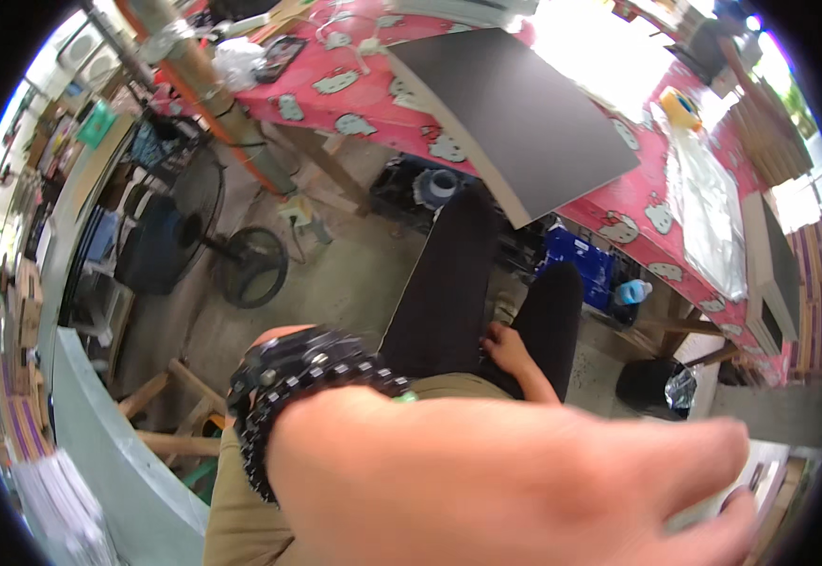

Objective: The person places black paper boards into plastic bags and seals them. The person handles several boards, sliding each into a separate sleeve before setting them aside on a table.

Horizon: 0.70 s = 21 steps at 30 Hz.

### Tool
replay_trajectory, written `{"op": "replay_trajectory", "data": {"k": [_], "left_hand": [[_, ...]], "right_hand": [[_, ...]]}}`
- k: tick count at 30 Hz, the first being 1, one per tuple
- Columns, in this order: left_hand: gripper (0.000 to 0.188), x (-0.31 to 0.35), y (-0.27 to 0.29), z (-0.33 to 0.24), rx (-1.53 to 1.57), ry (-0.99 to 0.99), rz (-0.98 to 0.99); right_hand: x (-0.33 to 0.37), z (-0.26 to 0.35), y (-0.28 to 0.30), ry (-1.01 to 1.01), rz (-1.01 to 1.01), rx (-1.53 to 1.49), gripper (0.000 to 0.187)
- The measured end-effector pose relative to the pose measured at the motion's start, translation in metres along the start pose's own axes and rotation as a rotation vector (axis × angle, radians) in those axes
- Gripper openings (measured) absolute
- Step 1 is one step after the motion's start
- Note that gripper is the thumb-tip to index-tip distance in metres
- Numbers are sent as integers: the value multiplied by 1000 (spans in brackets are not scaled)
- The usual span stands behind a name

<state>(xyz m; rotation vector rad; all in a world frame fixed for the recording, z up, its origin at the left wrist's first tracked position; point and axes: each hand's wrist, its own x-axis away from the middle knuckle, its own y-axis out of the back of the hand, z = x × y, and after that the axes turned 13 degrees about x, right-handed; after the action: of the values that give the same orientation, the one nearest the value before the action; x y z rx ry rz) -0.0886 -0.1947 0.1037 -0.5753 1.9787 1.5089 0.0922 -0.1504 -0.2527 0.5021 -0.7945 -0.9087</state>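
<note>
My left hand (496,462) is raised very near the camera across the lower part of the head view, its fingers toward the right. A black watch (302,357) and a black beaded bracelet (269,424) are on its wrist. Its fingertips are blurred and partly cut off, so any grip cannot be made out. My right hand (513,357) rests by my dark-trousered thigh, fingers loosely apart, with nothing seen in it. Farther off, a dark grey board (524,123) with a pale edge lies on the table and juts over its front edge.
A pink cartoon-print cloth covers the table (354,123). Clear plastic sheeting (703,208) and a yellow tape roll (680,108) lie at its right. Below are a blue package (576,264), a bottle (632,291) and a black bin (647,387). A black fan (199,217) stands left, near a slanted post (213,94).
</note>
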Motion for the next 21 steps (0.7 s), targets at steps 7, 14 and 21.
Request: {"op": "replay_trajectory", "data": {"k": [7,14,21], "left_hand": [[14,-15,-9,33,39,-2,3],[14,-8,-6,128,-105,267,-373],[55,290,81,281,-821,1330,-732]], "right_hand": [[13,15,4,-14,17,218,40],[12,-9,7,35,-26,57,32],[-13,-31,7,9,101,-240,29]]}}
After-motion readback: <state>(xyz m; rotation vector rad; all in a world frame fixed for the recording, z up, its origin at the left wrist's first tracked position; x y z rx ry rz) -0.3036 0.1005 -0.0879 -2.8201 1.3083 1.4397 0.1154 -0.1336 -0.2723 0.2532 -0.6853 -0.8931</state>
